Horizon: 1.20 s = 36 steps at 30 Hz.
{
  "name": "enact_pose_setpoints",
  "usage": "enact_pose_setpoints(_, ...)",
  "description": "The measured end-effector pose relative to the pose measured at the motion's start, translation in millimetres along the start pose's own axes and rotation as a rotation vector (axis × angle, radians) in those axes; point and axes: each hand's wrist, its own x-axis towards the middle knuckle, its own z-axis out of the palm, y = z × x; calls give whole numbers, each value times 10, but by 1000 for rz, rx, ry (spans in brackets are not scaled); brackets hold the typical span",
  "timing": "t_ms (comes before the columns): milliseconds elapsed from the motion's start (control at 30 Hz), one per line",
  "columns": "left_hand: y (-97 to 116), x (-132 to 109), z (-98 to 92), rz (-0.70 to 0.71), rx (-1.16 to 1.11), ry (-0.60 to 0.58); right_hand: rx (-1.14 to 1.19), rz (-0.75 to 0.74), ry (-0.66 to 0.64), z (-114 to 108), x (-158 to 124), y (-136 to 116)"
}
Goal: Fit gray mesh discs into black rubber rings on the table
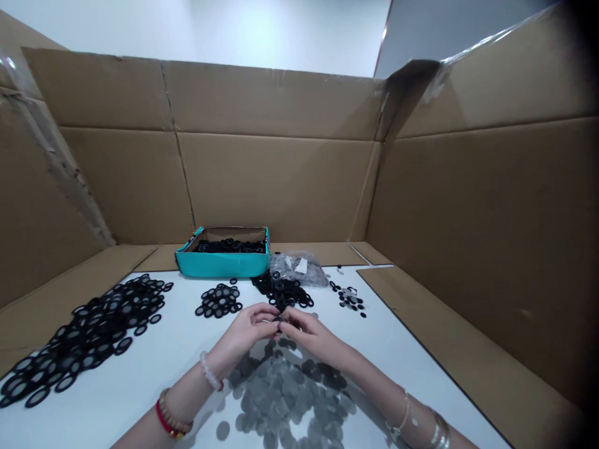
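Black gasket (279, 318), mostly hidden, pinched in L hand (246, 332), R hand (311, 333) fingers, grey mesh discs (285, 399) below

The person's two bare hands, the left hand (249, 330) and the right hand (311, 335), are held close together in the middle of the view, with the backs turned up. Their fingertips (267, 312) are curled and almost meet. The left forearm (185, 399) comes from the near left side, and the right forearm (374, 390) comes from the near right side, both slanting inward.
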Motion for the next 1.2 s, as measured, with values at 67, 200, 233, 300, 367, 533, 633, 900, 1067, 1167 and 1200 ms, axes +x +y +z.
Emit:
enact_pose_setpoints(67, -62, 32, 2, 58, 20, 21, -23, -1, 15, 18, -3, 10)
enact_pose_setpoints(200, -137, 64, 8, 204, 132, 115, -72, -29, 100, 42, -9, 36)
enact_pose_setpoints(233, -140, 62, 11, 223, 165, 131, -72, -30, 111, 43, -10, 47)
enact_pose_setpoints(300, -135, 51, 16, 235, 211, 133, -55, -24, 112, 43, -7, 77)
enact_pose_setpoints(367, -121, 44, 16, 220, 219, 106, -25, -19, 100, 44, 0, 116)
enact_pose_setpoints(533, -81, 50, 5, 123, 141, 92, 123, 9, 56, 40, 13, 163)
enact_pose_setpoints(633, -54, 33, 2, 32, 28, 45, 207, 41, 8, 18, 7, 125)
enact_pose_setpoints(900, 77, -61, 17, -62, -145, -49, 226, 38, 37, -45, -24, 46)
enact_pose_setpoints(1067, 62, -29, 25, 9, 26, 27, 195, 33, 59, -17, -19, 70)
enact_pose_setpoints(1167, 14, 3, 27, 95, 145, 92, 100, 3, 96, 18, -12, 78)
enact_pose_setpoints(1200, 6, 11, 24, 95, 150, 91, 68, -9, 109, 28, -12, 75)
